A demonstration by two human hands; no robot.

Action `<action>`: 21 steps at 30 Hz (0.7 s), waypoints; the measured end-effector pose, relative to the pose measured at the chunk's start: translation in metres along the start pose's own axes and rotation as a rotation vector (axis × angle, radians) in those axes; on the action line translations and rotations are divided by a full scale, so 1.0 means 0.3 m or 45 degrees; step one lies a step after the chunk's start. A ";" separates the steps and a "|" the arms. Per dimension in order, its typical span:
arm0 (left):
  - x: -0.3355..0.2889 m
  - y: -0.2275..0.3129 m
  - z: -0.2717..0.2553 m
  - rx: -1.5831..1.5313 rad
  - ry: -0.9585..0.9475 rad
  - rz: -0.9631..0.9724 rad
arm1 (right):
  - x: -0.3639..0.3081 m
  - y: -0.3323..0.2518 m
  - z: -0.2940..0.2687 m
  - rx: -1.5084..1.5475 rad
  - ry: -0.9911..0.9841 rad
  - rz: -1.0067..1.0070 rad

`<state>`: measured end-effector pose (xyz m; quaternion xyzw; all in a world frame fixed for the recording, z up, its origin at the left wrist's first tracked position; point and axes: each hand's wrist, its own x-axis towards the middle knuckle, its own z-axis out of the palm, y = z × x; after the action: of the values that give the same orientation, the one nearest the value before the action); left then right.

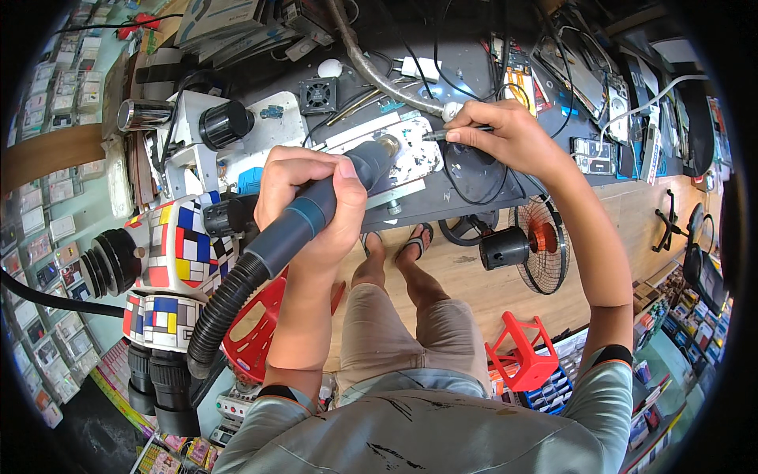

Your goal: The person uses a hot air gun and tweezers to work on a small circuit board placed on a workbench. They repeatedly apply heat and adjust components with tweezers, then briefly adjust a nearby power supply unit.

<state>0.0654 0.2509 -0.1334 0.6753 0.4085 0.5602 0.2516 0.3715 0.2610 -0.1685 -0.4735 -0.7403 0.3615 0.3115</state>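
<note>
The left hand [312, 193] is closed around a thick black handle [296, 225], fingers curled over the top and thumb along the near side. A ribbed, bendy hose [221, 312] runs back from it; the round metal nozzle [389, 144] ahead of the hand sits over a stained, flat white plate [418, 154]. The right hand [505, 130] is mostly closed, thumb and forefinger pinching a thin tool [436, 136] that points left over the plate's edge. Just beyond those fingers ends a grey flexible tube [375, 75]. Left of the left hand stands a microscope [178, 245] patterned in red, yellow, blue and white blocks. Ahead of that hand, cardboard boxes [217, 24] carry print too small to read.
</note>
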 end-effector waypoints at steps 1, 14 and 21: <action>-0.001 -0.001 -0.001 0.003 -0.001 0.000 | -0.004 0.012 0.004 -0.015 0.005 -0.024; 0.006 -0.005 0.009 -0.006 0.005 0.018 | 0.017 -0.038 -0.022 -0.076 -0.078 0.067; 0.016 0.016 0.007 0.040 0.007 0.061 | 0.030 -0.098 -0.040 -0.255 -0.093 0.041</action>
<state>0.0690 0.2527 -0.1275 0.6872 0.4017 0.5614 0.2262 0.3641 0.2637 -0.1365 -0.5007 -0.7758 0.3076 0.2297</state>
